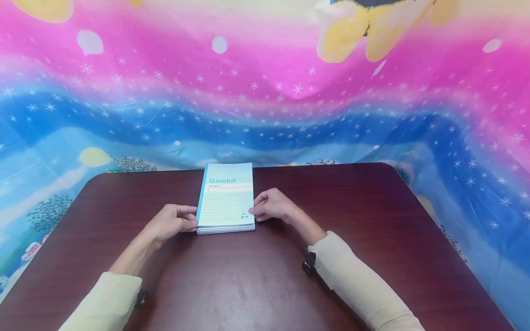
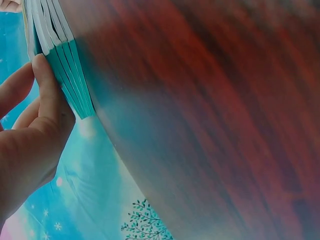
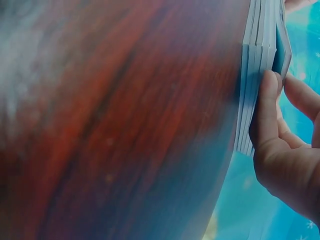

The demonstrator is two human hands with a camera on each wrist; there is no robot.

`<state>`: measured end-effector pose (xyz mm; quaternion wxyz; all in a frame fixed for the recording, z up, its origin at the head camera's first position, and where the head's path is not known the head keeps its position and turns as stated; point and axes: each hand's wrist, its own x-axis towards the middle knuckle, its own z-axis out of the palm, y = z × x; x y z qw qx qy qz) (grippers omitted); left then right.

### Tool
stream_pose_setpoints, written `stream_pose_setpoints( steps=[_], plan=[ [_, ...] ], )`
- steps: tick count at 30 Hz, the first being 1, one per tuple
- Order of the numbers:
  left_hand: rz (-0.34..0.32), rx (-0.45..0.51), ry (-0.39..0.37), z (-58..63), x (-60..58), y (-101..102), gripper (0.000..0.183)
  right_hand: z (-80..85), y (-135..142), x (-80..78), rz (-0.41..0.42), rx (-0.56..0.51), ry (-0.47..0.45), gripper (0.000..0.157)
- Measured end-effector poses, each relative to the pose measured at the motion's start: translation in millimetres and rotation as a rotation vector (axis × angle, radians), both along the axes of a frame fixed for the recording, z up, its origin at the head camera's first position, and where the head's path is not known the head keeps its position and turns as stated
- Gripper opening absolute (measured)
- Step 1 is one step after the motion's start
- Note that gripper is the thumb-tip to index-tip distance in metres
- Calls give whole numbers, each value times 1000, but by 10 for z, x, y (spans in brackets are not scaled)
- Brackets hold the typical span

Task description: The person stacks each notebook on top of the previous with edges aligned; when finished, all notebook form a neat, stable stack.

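A stack of several notebooks lies near the table's far edge. Its top notebook has a pale green cover, a teal spine and the word "Gambit". My left hand pinches that notebook between thumb and fingers at the spine side, close to the front corner. On the opposite side, my right hand pinches the page edge the same way. In the right wrist view, a gap shows between the top notebook and the ones below, with the thumb at that gap. Teal spines line up in the left wrist view.
The dark reddish-brown wooden table has rounded far corners. Behind it hangs a pink and blue cloth with snowflakes, which also drops along both sides. Each wrist wears a black band at a pale sleeve cuff.
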<state>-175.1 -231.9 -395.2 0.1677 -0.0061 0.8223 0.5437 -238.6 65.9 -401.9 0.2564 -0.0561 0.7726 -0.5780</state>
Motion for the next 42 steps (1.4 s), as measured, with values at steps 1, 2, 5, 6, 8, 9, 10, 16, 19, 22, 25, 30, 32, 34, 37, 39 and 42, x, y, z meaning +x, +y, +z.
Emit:
stream_pose_setpoints(
  steps=[1, 2, 5, 6, 8, 9, 10, 16, 19, 22, 25, 30, 32, 34, 37, 39, 42],
  plan=[
    [-2, -6, 4, 2, 1, -5, 53, -2, -3, 3, -2, -1, 0, 20],
    [-5, -16, 7, 7, 4, -9, 53, -5, -6, 6, -5, -2, -2, 20],
    [-11, -48, 9, 6, 7, -18, 52, -16, -18, 11, -11, -8, -10, 21],
    [-11, -58, 8, 3, 6, -18, 52, -19, -21, 12, -10, -7, -10, 21],
    [-16, -70, 7, -6, 4, -19, 51, -21, -24, 13, -13, -5, -11, 22],
    [-19, -74, 7, -9, 3, -19, 51, -22, -26, 12, -15, -3, -10, 22],
    [-20, -76, 6, -12, 1, -18, 51, -18, -26, 12, -19, -1, -12, 22],
    [-37, -88, 5, -5, -13, -23, 51, 14, -15, 13, -17, 16, -19, 24],
    [-44, -89, 3, 11, -21, -21, 51, 25, -9, 10, -15, 34, -14, 24],
    [-46, -90, -2, 10, -32, -15, 50, 24, -6, 5, -20, 52, -10, 25],
    [-47, -89, -6, 7, -44, -14, 50, 12, -8, 2, -25, 70, -5, 24],
    [-39, -88, -18, 0, -53, 4, 49, -8, -11, -1, -22, 79, 0, 22],
    [-43, -90, -19, 2, -54, 6, 49, -8, -11, -3, -23, 78, 0, 21],
    [-46, -95, -18, 10, -59, 4, 49, -8, -12, -6, -21, 83, 3, 21],
    [-55, -100, -19, 25, -66, -4, 49, 1, -11, -9, -21, 84, -1, 21],
    [-59, -96, -24, 33, -72, -9, 50, 6, -9, -6, -19, 88, 0, 21],
    [-59, -94, -23, 31, -80, -12, 49, 11, -2, -2, -18, 94, 6, 21]
  ],
)
